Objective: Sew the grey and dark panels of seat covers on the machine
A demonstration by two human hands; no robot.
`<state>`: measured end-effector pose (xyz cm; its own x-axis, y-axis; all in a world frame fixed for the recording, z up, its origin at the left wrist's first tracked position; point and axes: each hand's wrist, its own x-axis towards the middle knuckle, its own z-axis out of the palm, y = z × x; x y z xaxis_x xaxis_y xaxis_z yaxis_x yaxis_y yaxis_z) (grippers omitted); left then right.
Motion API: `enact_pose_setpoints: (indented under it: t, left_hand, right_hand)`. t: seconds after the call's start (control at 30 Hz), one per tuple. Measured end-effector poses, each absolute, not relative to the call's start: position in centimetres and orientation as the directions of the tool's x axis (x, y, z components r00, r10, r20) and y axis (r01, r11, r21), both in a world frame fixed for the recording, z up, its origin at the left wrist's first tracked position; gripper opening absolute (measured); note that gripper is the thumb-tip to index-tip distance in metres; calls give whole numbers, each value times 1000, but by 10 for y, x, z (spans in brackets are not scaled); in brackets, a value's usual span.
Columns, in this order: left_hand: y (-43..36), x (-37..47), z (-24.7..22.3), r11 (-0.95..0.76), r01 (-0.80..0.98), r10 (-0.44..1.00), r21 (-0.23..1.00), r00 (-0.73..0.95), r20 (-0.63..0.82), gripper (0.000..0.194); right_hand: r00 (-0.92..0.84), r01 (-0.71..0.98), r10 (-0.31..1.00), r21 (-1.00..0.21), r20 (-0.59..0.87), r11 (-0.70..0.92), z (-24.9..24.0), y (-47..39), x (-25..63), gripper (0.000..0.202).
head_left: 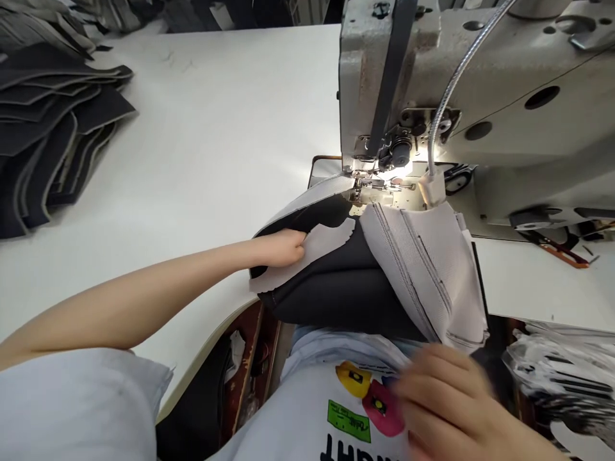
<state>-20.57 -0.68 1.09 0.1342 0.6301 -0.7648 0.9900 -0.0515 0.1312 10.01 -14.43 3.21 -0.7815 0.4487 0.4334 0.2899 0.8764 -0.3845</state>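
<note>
My left hand [282, 248] is closed on the edge of a sewn fabric piece [331, 291], dark on its face and light grey on the back. A grey-backed flap of it curls beside my fingers, and one strip runs up to the needle area of the sewing machine [384, 83]. To the right, a pale mesh part [427, 262] with dark seam lines is folded over the dark fabric. Low in front of my shirt, my right hand [446, 397] is blurred by motion, apart from the fabric; its fingers cannot be made out clearly.
Dark fabric panels [52, 121] lie stacked on the white table [206, 128] at left. Orange-handled snips [560, 250] rest right of the machine. A light on a flexible neck [456, 77] hangs by the needle. Pale strips [567, 371] are bundled at lower right.
</note>
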Motion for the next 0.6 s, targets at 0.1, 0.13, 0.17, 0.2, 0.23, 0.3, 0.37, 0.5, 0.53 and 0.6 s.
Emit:
enact_pose_setpoints:
  t: [0.1, 0.13, 0.17, 0.2, 0.23, 0.3, 0.37, 0.5, 0.53, 0.6]
  left_hand:
    - [-8, -211, 7, -39, 988, 644, 151, 141, -752, 18]
    - [-9, -216, 6, -13, 985, 650, 173, 140, -747, 18]
    - [-11, -221, 5, 27, 978, 650, 205, 139, -747, 16]
    - [-13, -227, 4, 84, 965, 645, 249, 138, -752, 16]
    - [-15, -233, 3, 154, 941, 626, 302, 144, -766, 16]
    - [-17, -242, 2, 310, 864, 556, 397, 174, -813, 21]
    - [-19, -247, 0, 435, 786, 488, 440, 205, -848, 27]
    - [-16, -241, -1, 518, 716, 426, 468, 259, -867, 33]
    - [-16, -239, -1, 523, 710, 420, 471, 266, -868, 33]
    - [-15, -235, -1, 519, 714, 425, 470, 261, -867, 33]
  right_hand:
    - [-803, 436, 499, -249, 326, 865, -10, -99, 40, 22]
    - [-766, 523, 577, -248, 282, 815, -24, -80, 32, 27]
    - [-715, 585, 648, -284, 261, 760, -36, -62, 31, 33]
    - [-638, 635, 724, -353, 261, 687, -46, -46, 38, 37]
    - [-535, 668, 796, -436, 283, 604, -54, -31, 51, 40]
    - [-237, 721, 921, -579, 310, 381, -63, -7, 84, 43]
    - [-12, 696, 972, -696, 233, 176, -64, 11, 117, 39]
    - [186, 363, 970, -907, -155, -214, -51, 39, 143, 47]
    - [182, 369, 961, -892, -207, -262, -46, 42, 141, 49]
    - [153, 573, 973, -787, -172, -229, -37, 43, 127, 49]
